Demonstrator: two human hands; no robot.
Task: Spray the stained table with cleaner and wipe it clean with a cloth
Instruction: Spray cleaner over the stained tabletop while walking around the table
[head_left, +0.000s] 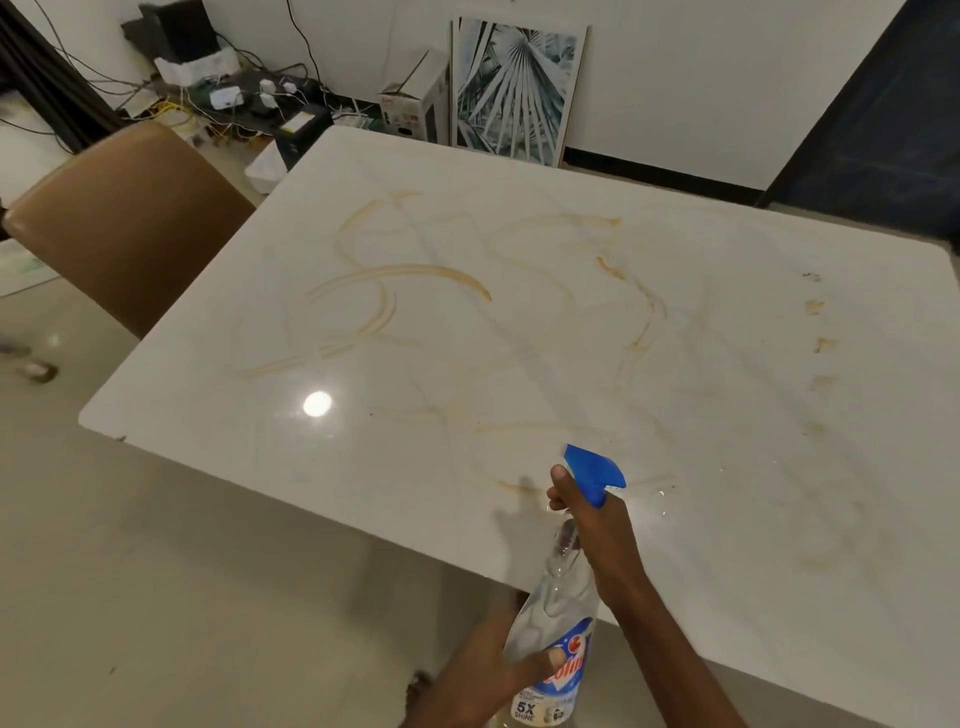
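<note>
surface: white glossy table (208, 415) | on it: brown smeared stains (395, 280), droplets near front edge

Brown chair (130, 223) on pale glossy floor (208, 571); framed print (514, 91) against white wall (701, 78).

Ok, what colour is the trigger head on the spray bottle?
Bright blue. The trigger head tops the clear spray bottle, best seen in the head view.

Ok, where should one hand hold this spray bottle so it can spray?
Take the spray bottle by its narrow neck under the blue trigger head, coming from behind. The nozzle points at the table, as the right hand shows.
</note>
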